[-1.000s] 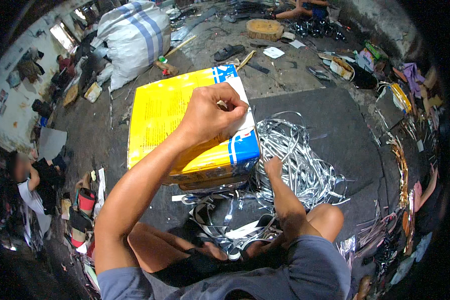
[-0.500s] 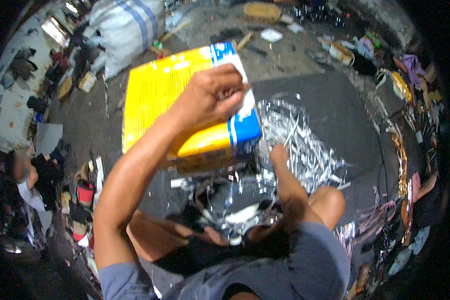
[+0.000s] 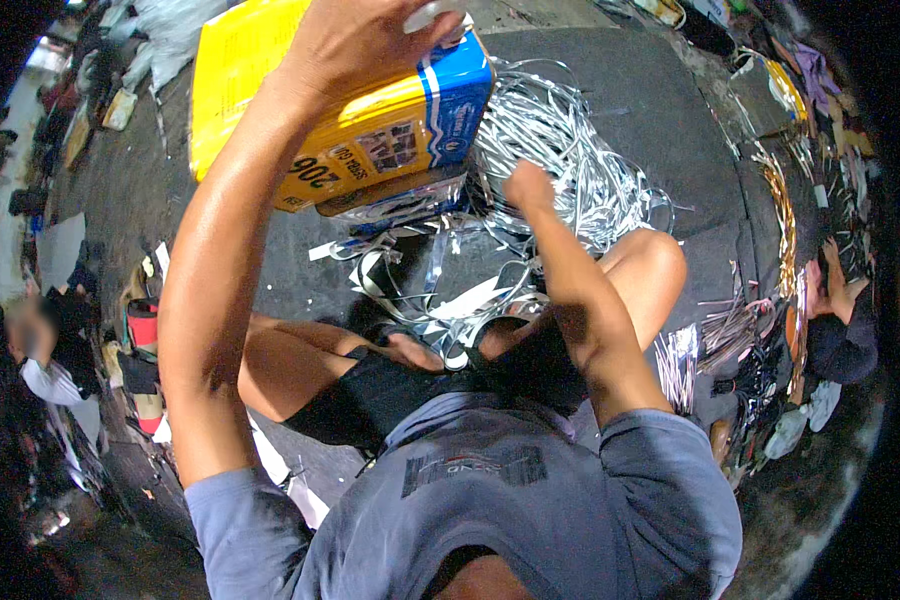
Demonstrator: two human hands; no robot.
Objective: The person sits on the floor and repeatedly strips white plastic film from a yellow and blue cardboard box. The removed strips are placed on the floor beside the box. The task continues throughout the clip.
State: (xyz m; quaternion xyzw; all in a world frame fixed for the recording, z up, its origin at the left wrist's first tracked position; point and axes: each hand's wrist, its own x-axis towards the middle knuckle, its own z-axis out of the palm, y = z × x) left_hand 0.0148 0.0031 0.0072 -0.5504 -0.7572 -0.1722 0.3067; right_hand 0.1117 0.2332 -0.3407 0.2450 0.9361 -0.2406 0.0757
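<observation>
A big rectangular yellow and blue can (image 3: 240, 110) stands in front of me, its printing upside down. My left hand (image 3: 370, 40) is over the top of the can, fingers curled and thumb folded in. A pale patch shows between thumb and fingers; I cannot tell whether it is part of the can or a thing held. Right of the can spreads a tangled heap of shiny silver strips (image 3: 580, 170). My right hand (image 3: 530, 187) is a fist at the heap's near edge; what is inside it is hidden. More strips loop on the floor between my bent legs.
A dark mat (image 3: 660, 90) lies under the heap. Gold strips (image 3: 782, 215) and pinkish strips (image 3: 678, 365) lie to the right among scraps. A white sack (image 3: 175, 45) stands far left. Another person (image 3: 45, 345) is at the left edge; someone's limbs (image 3: 838, 285) show at the right.
The view has shifted, so the can, heap and both hands sit higher in the picture. My left hand stays over the can's top, my right by the strips.
</observation>
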